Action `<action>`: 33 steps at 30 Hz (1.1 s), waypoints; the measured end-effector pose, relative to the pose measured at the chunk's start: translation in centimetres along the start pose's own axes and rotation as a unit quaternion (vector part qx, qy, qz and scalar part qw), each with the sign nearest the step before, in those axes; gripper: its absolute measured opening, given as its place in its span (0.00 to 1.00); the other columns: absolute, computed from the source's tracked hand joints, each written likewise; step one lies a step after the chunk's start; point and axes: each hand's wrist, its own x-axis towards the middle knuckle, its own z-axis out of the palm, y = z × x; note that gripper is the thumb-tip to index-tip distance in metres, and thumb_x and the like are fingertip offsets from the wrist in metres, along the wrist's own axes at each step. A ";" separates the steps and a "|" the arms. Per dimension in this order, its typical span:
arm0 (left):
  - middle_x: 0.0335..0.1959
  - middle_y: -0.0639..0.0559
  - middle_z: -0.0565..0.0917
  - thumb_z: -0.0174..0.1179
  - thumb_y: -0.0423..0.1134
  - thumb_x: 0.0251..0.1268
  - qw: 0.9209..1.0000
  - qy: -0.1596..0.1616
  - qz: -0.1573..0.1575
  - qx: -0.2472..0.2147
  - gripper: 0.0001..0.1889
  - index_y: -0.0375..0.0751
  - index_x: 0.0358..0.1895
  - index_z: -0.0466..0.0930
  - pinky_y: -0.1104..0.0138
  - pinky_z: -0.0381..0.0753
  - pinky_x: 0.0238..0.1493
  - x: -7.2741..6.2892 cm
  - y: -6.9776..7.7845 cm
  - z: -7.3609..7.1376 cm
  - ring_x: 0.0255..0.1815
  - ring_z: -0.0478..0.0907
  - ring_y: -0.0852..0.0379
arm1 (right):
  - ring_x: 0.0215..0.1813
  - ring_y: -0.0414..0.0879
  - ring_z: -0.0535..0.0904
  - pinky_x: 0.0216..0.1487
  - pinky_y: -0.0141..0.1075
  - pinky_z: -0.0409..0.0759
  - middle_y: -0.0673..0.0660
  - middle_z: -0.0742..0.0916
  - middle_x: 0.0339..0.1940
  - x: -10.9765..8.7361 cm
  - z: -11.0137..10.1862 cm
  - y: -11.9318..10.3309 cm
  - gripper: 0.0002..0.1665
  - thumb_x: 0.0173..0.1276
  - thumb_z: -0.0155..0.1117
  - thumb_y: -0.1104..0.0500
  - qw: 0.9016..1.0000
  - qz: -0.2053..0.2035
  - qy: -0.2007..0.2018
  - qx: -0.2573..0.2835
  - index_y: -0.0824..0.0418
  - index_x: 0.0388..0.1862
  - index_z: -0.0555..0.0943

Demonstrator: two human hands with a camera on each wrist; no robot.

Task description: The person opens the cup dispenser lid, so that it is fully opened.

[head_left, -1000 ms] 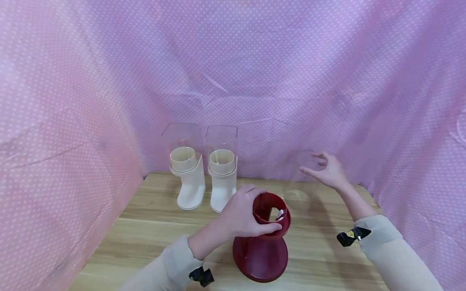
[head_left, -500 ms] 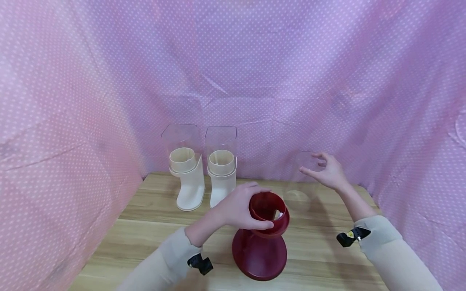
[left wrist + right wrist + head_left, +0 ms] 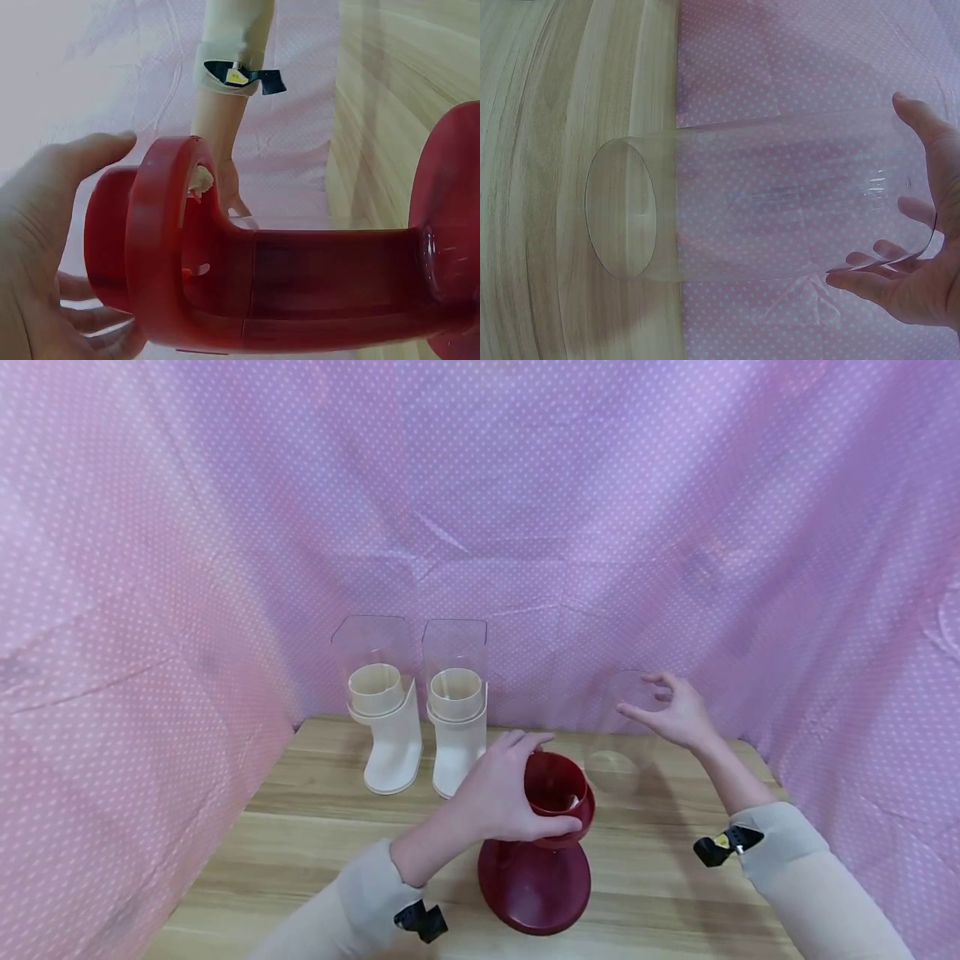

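Observation:
My left hand (image 3: 495, 793) grips a red cylindrical collar (image 3: 553, 777), thumb on the near side and fingers round the far side. The collar sits in the ring of a red dispenser stand (image 3: 536, 893) with a round foot on the table. In the left wrist view, a pale piece (image 3: 200, 180) shows inside the stand's ring (image 3: 154, 240). To the right, my right hand (image 3: 675, 714) holds a clear plastic cylinder (image 3: 780, 195) by its upper end, with thumb and fingers on opposite sides. The cylinder is upright; whether its lower rim touches the table is hard to tell.
Two cream dispenser stands (image 3: 393, 735) (image 3: 457, 739) stand at the back left of the wooden table (image 3: 300, 860), each topped by a clear container. A pink dotted curtain (image 3: 525, 485) encloses the back and sides.
The left hand has shifted slightly left, then back right and up, still on the red collar. The gap seen through the collar has become mostly covered. The right hand and clear cylinder have stayed put.

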 end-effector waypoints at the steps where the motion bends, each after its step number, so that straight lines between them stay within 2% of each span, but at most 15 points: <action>1: 0.60 0.52 0.83 0.81 0.68 0.42 1.000 0.004 -0.006 0.003 0.51 0.46 0.70 0.77 0.58 0.87 0.60 0.0 0.2 0.1 0.62 0.80 0.54 | 0.74 0.75 0.74 0.70 0.68 0.77 0.77 0.71 0.78 0.0 0.0 0.0 0.53 0.63 0.80 0.37 1.000 0.000 0.000 0.000 0.65 0.75 0.72; 6: 0.53 0.54 0.85 0.82 0.65 0.39 1.000 0.005 -0.028 0.003 0.44 0.45 0.61 0.84 0.63 0.87 0.54 0.8 0.4 0.5 0.55 0.82 0.55 | 0.74 0.75 0.73 0.70 0.68 0.77 0.75 0.71 0.78 0.0 -0.4 0.2 0.53 0.63 0.80 0.36 1.000 0.001 -0.012 0.000 0.65 0.76 0.71; 13: 0.47 0.56 0.87 0.84 0.62 0.37 0.999 0.024 -0.035 -0.027 0.39 0.44 0.55 0.88 0.74 0.85 0.47 3.5 -0.2 1.4 0.49 0.83 0.59 | 0.76 0.74 0.71 0.71 0.68 0.76 0.73 0.71 0.80 -0.1 -0.9 0.3 0.55 0.62 0.79 0.35 1.000 0.005 -0.031 0.001 0.64 0.77 0.70; 22: 0.49 0.53 0.88 0.83 0.59 0.39 0.998 0.059 -0.033 -0.008 0.39 0.42 0.57 0.88 0.69 0.86 0.50 8.0 -1.0 1.6 0.51 0.85 0.54 | 0.76 0.74 0.71 0.70 0.68 0.76 0.73 0.71 0.80 -0.1 -0.9 0.4 0.54 0.63 0.79 0.35 0.999 0.002 -0.036 0.007 0.63 0.77 0.70; 26: 0.52 0.51 0.87 0.82 0.58 0.43 0.998 0.047 -0.050 -0.004 0.39 0.42 0.61 0.87 0.67 0.86 0.51 9.9 -1.6 1.8 0.54 0.84 0.52 | 0.76 0.74 0.72 0.70 0.68 0.76 0.74 0.72 0.78 -0.1 -1.1 0.3 0.52 0.63 0.80 0.36 0.999 -0.002 -0.032 0.008 0.64 0.75 0.71; 33: 0.64 0.45 0.84 0.81 0.53 0.48 0.994 0.017 -0.105 -0.024 0.47 0.40 0.73 0.76 0.61 0.87 0.61 12.2 -2.9 2.3 0.64 0.81 0.49 | 0.75 0.75 0.72 0.69 0.69 0.77 0.73 0.71 0.80 -0.3 -1.2 0.3 0.51 0.63 0.80 0.37 0.999 -0.005 -0.037 0.006 0.64 0.74 0.71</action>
